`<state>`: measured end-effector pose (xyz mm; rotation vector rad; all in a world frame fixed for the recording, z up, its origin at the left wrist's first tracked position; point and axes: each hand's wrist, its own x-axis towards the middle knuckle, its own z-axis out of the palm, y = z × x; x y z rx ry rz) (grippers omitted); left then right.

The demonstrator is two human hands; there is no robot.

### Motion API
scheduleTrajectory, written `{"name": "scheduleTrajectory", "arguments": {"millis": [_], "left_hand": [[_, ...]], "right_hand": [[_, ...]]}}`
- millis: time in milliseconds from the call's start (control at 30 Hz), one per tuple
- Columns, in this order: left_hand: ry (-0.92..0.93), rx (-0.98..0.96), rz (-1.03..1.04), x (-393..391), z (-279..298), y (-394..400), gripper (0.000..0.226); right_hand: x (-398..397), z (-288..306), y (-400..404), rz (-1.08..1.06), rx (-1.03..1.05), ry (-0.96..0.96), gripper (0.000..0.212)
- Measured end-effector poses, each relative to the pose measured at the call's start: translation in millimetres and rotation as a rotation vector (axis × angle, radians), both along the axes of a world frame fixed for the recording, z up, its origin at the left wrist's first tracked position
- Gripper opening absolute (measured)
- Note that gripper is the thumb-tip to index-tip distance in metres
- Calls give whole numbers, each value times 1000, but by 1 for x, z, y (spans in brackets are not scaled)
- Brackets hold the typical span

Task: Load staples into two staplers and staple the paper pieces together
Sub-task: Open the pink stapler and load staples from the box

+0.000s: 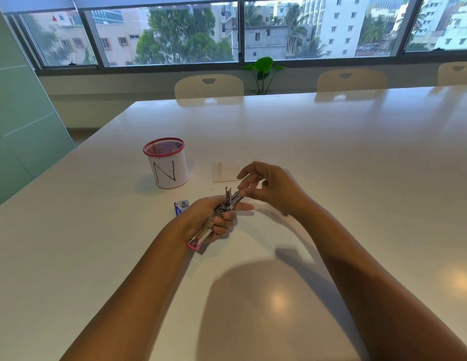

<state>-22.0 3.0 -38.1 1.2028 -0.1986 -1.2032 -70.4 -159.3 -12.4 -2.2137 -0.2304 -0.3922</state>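
Left hand [214, 217] grips opened stapler [216, 214], long axis near-left to far-right; right hand [268, 186] pinching at far-right end, likely staples.

We see two bare forearms and both hands, the left hand [214, 217] and the right hand [271, 188]. We spot no sleeves, rings, watch or bracelets; fingernails look short and unpainted.
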Motion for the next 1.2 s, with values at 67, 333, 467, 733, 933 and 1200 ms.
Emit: {"name": "scheduleTrajectory", "arguments": {"millis": [67, 333, 467, 733, 933, 1200], "left_hand": [[-5, 4, -9, -1, 0, 0, 85], [29, -12, 48, -3, 5, 4, 63], [19, -14, 31, -4, 4, 3, 65], [-15, 46, -28, -3, 2, 2, 74], [42, -22, 30, 0, 2, 4, 65], [43, -40, 49, 2, 1, 4, 66]], "right_hand": [[0, 0, -1, 23, -10, 10, 25], [2, -4, -1, 55, 33, -6, 28], [4, -5, -2, 61, -22, 14, 31], [5, -8, -6, 91, -103, 62, 34], [7, -9, -7, 16, -148, -30, 28], [9, -16, -6, -3, -404, -92, 47]]}}
